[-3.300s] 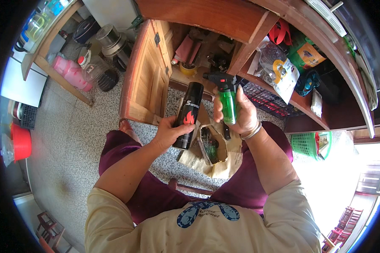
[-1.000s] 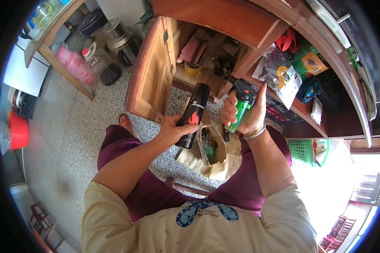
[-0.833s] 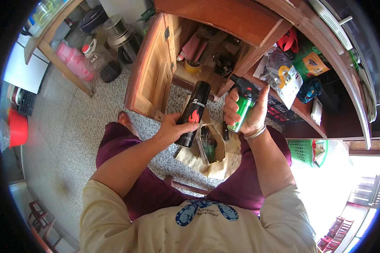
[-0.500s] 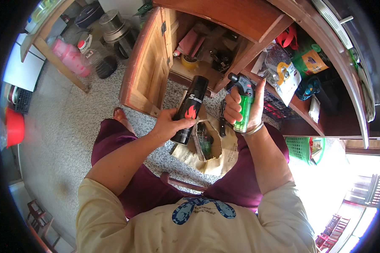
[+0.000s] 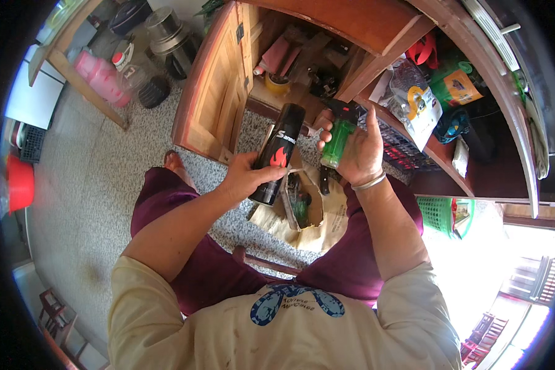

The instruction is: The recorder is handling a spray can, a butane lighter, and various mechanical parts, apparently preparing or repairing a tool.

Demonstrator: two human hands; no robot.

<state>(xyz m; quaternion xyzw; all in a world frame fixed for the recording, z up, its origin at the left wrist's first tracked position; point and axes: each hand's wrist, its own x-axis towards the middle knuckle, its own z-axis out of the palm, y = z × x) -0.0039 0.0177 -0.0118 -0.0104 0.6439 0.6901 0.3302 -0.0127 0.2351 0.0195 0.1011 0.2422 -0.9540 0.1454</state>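
Speckled floor (image 5: 117,179), hands (image 5: 243,176) (image 5: 364,155) apart, left wrapping black can (image 5: 282,132), right cradling green lighter (image 5: 336,143)

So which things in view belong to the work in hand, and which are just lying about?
Seemingly in use:
- black can with flame print, in the left hand
- green torch lighter, in the right hand

Apparently just lying about:
- red tub
- green basket
- pink container

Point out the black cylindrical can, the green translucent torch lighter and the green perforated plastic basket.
Black cylindrical can (image 5: 280,147): head view, its printed side.
Green translucent torch lighter (image 5: 337,143): head view, its body.
Green perforated plastic basket (image 5: 435,213): head view, its wall.
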